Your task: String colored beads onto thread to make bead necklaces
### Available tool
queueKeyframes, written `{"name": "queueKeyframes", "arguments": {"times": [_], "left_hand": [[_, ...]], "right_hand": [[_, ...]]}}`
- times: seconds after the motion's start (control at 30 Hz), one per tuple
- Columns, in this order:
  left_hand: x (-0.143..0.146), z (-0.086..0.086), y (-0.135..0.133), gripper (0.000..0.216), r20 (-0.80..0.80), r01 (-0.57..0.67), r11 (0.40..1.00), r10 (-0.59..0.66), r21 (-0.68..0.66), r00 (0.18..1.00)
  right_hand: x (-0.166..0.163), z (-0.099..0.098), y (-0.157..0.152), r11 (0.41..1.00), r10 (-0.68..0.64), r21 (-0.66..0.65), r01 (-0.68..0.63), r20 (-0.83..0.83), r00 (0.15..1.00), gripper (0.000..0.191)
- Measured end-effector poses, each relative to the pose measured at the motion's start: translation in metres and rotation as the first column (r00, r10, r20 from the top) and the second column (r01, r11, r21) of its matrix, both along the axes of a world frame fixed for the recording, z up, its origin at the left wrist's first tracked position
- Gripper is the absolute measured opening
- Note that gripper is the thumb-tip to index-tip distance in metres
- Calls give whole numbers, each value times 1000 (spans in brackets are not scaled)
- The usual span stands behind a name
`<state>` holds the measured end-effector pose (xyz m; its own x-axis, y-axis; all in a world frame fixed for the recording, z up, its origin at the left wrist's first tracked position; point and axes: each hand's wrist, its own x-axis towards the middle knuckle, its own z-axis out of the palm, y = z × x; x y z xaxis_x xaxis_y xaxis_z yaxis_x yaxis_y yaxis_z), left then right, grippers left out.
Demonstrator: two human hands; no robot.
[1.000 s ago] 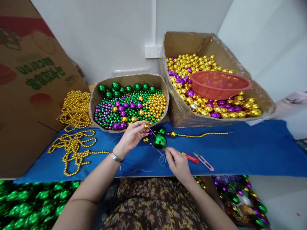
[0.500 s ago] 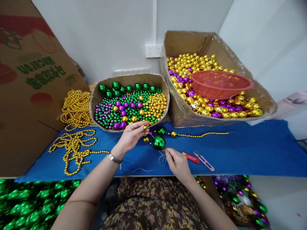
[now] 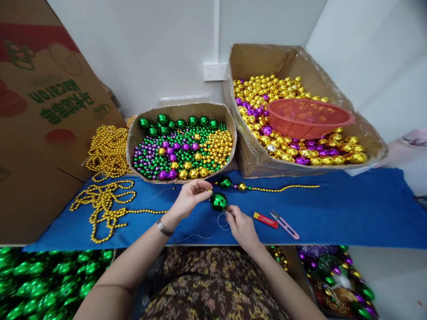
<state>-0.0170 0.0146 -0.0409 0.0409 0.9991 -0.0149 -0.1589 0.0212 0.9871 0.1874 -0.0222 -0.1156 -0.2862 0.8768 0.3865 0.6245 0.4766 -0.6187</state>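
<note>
My left hand (image 3: pixel 191 199) is closed in a pinch on a small gold bead (image 3: pixel 210 191), just up and left of a large shiny green bead (image 3: pixel 219 202). My right hand (image 3: pixel 243 227) is pinched at the lower right side of that green bead, on the thread there. A loop of pale thread (image 3: pixel 224 221) hangs beside the right fingertips. Behind the hands lies a beaded string with another green bead (image 3: pixel 225 182), a larger gold bead (image 3: pixel 241 186) and a tail of fine gold beads (image 3: pixel 283 189). The left fingers partly hide this string.
An open carton (image 3: pixel 130 153) of mixed beads stands behind my hands. A bigger carton (image 3: pixel 248 164) to its right holds gold and purple beads and a red plastic basket (image 3: pixel 310 126). Gold bead strands (image 3: pixel 105 202) lie left. A red-yellow cutter (image 3: pixel 266 220) and pink thread snips (image 3: pixel 285 224) lie right.
My left hand has come down and slightly right, bringing the gold bead close to the large green bead. The right hand stays nearly in place.
</note>
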Motion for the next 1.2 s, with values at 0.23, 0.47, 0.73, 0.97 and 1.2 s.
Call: {"name": "queueKeyframes", "arguments": {"times": [0.23, 0.47, 0.73, 0.97, 1.2], "left_hand": [[3, -9, -9, 19, -294, 4, 998, 16, 66, 956], [7, 48, -8, 16, -313, 92, 962, -7, 258, 950], [-28, 56, 79, 39, -605, 16, 907, 268, 421, 750], [-34, 48, 164, 33, -957, 95, 967, 247, 235, -149], [-24, 61, 110, 34, -903, 181, 903, 336, 390, 269]], "right_hand": [[11, -4, 9, 999, -5, 38, 2, 92, 996, 24], [-8, 34, 23, 992, 102, 77, -96, -83, 991, 27], [-10, 44, 27, 983, 47, -159, -94, -274, 960, 24], [-11, 45, 22, 956, 43, -260, -137, -338, 940, 16], [-3, 51, 26, 967, 72, -219, -133, -268, 961, 16]]}}
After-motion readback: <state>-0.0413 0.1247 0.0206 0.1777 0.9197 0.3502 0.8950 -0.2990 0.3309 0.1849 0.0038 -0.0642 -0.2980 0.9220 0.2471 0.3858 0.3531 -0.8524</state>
